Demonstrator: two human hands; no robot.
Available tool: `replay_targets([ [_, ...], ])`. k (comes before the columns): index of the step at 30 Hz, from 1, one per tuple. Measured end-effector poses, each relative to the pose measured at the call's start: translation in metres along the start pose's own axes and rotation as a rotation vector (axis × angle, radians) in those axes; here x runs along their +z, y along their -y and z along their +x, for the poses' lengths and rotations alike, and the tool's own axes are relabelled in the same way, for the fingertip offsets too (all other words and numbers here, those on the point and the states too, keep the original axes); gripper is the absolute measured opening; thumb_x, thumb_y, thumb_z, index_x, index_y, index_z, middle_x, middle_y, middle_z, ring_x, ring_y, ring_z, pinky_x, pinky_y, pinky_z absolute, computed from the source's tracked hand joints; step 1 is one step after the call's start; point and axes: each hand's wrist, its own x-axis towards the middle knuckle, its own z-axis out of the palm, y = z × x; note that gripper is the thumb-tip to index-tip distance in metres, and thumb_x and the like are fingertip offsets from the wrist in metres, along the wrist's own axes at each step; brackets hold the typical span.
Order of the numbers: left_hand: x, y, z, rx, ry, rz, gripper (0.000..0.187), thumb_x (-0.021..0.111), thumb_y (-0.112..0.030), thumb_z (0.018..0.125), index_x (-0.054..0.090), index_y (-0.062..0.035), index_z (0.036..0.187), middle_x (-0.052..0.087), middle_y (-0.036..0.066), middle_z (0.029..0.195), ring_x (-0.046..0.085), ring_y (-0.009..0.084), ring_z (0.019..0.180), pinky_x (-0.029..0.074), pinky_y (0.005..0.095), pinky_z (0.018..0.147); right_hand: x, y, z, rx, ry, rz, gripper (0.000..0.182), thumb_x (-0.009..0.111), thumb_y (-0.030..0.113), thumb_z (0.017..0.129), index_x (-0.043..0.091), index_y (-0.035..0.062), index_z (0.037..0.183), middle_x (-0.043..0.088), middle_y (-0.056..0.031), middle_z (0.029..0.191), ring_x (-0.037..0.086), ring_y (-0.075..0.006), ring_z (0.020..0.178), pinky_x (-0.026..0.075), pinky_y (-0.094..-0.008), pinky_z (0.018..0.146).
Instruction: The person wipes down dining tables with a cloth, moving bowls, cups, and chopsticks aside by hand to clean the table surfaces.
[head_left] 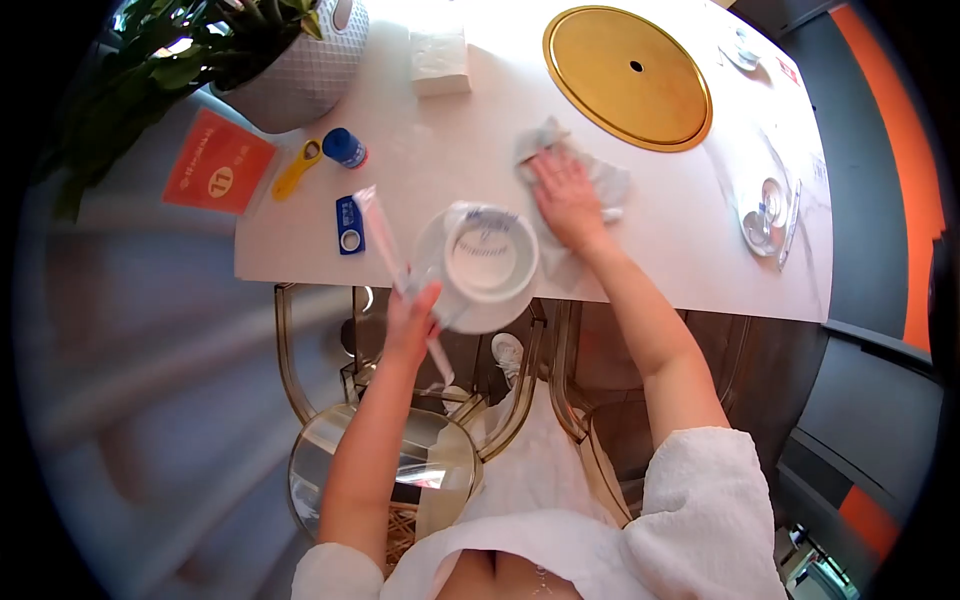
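My left hand [412, 320] grips the edge of a white plate [440, 300], which is held off the table near its front edge. On the plate sits a white bowl [487, 255] under clear plastic wrap. The same hand also holds a long, thin wrapped packet [378, 232], slanting across my fingers. My right hand [566, 195] holds a pale grey cloth [605, 180] pressed against the tabletop, its fingers over the fabric. The cloth is crumpled and sticks out on both sides of my hand.
The white table [690, 240] carries a round gold disc [630, 80], a tissue stack [440, 62], a potted plant [300, 80], an orange number card [220, 162], a blue-capped container [345, 148], a yellow opener [297, 170], a blue box [350, 225] and more tableware [765, 220]. Chairs [385, 460] stand at the front edge.
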Motion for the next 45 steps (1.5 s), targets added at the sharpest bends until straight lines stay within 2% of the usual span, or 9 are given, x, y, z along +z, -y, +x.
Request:
replay_targets([
  [4, 0.043, -0.004, 0.053, 0.055, 0.06, 0.118, 0.052, 0.069, -0.029, 0.073, 0.043, -0.0088, 0.113, 0.049, -0.002, 0.073, 0.039, 0.0046, 0.043, 0.026, 0.0186, 0.033, -0.016, -0.058, -0.037, 0.453, -0.117, -0.252, 0.046, 0.045, 0.026, 0.088, 0.041, 0.0076, 0.13, 0.038, -0.0098, 0.137, 0.039, -0.0307, 0.121, 0.026, -0.0429, 0.103],
  [10, 0.076, -0.004, 0.095, 0.105, 0.074, 0.26, 0.048, 0.072, -0.033, 0.07, 0.048, -0.0083, 0.103, 0.049, -0.001, 0.071, 0.043, 0.0049, 0.045, 0.027, 0.02, 0.032, -0.043, -0.055, -0.119, 0.703, -0.157, -0.356, 0.045, 0.045, 0.029, 0.086, 0.046, 0.0048, 0.125, 0.041, -0.0121, 0.134, 0.038, -0.0324, 0.121, 0.027, -0.0445, 0.102],
  [27, 0.075, -0.02, 0.12, -0.004, 0.0, 0.672, 0.053, 0.074, -0.045, 0.064, 0.054, -0.0075, 0.095, 0.049, -0.002, 0.069, 0.041, 0.0064, 0.046, 0.027, 0.0224, 0.036, -0.058, -0.042, -0.139, 0.727, -0.169, -0.3, 0.048, 0.046, 0.026, 0.085, 0.044, 0.0036, 0.127, 0.039, -0.0126, 0.136, 0.038, -0.034, 0.121, 0.026, -0.0454, 0.102],
  [30, 0.077, -0.02, 0.117, 0.036, -0.106, 0.835, 0.06, 0.075, -0.049, 0.061, 0.055, -0.0053, 0.097, 0.05, 0.0, 0.067, 0.046, 0.0114, 0.051, 0.035, 0.0271, 0.042, -0.053, -0.038, -0.137, 0.756, -0.183, -0.326, 0.048, 0.046, 0.025, 0.084, 0.045, 0.0032, 0.127, 0.04, -0.0137, 0.135, 0.038, -0.0338, 0.122, 0.025, -0.046, 0.103],
  [34, 0.089, -0.017, 0.105, 0.697, -0.275, 1.105, 0.052, 0.065, -0.042, 0.074, 0.053, -0.0009, 0.104, 0.054, 0.01, 0.083, 0.054, 0.0265, 0.074, 0.043, 0.04, 0.063, -0.036, 0.02, -0.117, 0.65, -0.151, -0.157, 0.051, 0.049, 0.029, 0.082, 0.044, 0.0047, 0.127, 0.033, -0.014, 0.139, 0.033, -0.0332, 0.126, 0.023, -0.0479, 0.105],
  [38, 0.157, 0.011, 0.063, 0.961, -0.023, 1.375, 0.031, 0.046, -0.014, 0.082, 0.05, -0.0017, 0.111, 0.05, 0.019, 0.095, 0.052, 0.0349, 0.086, 0.043, 0.0468, 0.073, -0.016, 0.089, -0.111, 0.46, -0.045, -0.014, 0.054, 0.047, 0.028, 0.083, 0.039, 0.0052, 0.13, 0.03, -0.013, 0.141, 0.028, -0.0321, 0.129, 0.021, -0.0474, 0.105],
  [41, 0.214, 0.063, 0.053, 0.623, 0.164, 1.203, 0.035, 0.049, -0.009, 0.076, 0.046, -0.0019, 0.11, 0.046, 0.023, 0.098, 0.05, 0.039, 0.087, 0.042, 0.0456, 0.079, -0.01, 0.105, -0.112, 0.378, -0.044, 0.17, 0.057, 0.045, 0.025, 0.083, 0.033, 0.0056, 0.134, 0.026, -0.0131, 0.143, 0.025, -0.0333, 0.131, 0.02, -0.0484, 0.106],
  [43, 0.243, 0.082, 0.054, 0.483, 0.027, 1.3, 0.038, 0.049, -0.007, 0.074, 0.042, -0.0004, 0.111, 0.045, 0.023, 0.1, 0.05, 0.0387, 0.09, 0.042, 0.0441, 0.081, -0.008, 0.11, -0.117, 0.371, -0.06, 0.449, 0.061, 0.047, 0.019, 0.081, 0.027, 0.0055, 0.137, 0.022, -0.0142, 0.144, 0.021, -0.0372, 0.132, 0.018, -0.0507, 0.106],
  [45, 0.26, 0.1, 0.068, 0.425, -0.062, 1.093, 0.043, 0.05, -0.007, 0.074, 0.039, 0.0022, 0.115, 0.044, 0.023, 0.102, 0.049, 0.0385, 0.093, 0.042, 0.0424, 0.084, -0.015, 0.114, -0.123, 0.241, 0.035, 0.285, 0.06, 0.042, 0.023, 0.085, 0.022, 0.0067, 0.138, 0.02, -0.0133, 0.145, 0.021, -0.0359, 0.132, 0.018, -0.0483, 0.107],
])
